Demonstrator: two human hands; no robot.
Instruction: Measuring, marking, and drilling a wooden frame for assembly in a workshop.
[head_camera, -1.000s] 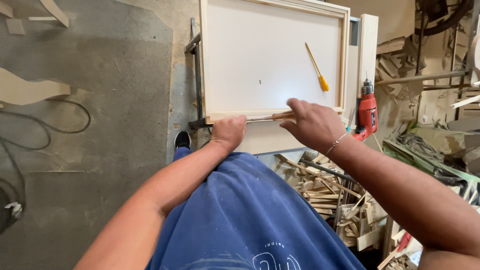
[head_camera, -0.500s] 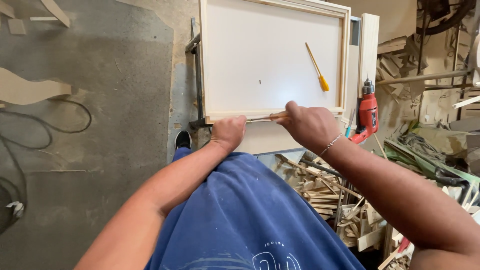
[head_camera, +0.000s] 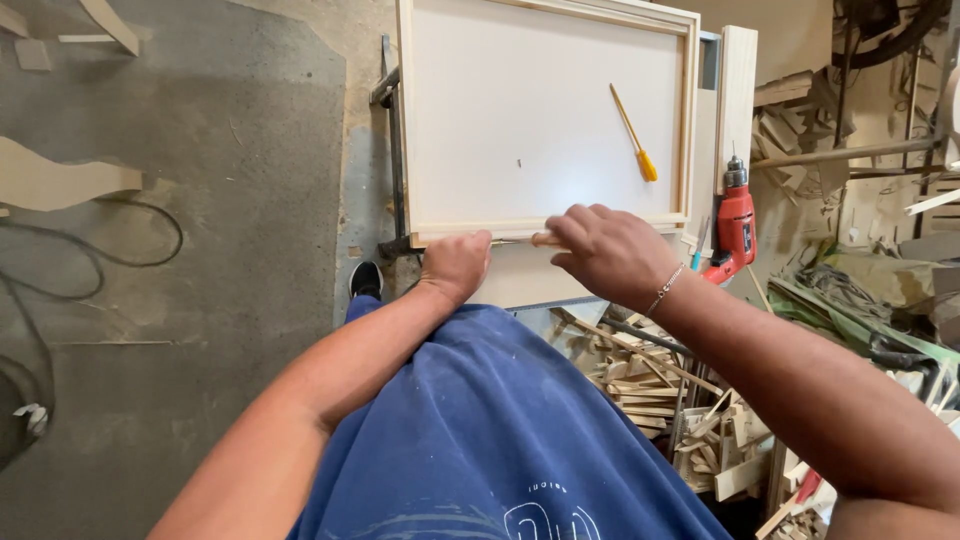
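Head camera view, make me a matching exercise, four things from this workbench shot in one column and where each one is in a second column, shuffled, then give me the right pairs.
Things:
1. yellow-handled screwdriver
2. red drill
3. left hand
4. scrap wood pile

Places:
A. beside the frame's right edge
B. below the right forearm, on the floor
C. lying on the white panel
D. on the frame's near edge

Pairs: 1-C, 2-A, 3-D, 4-B
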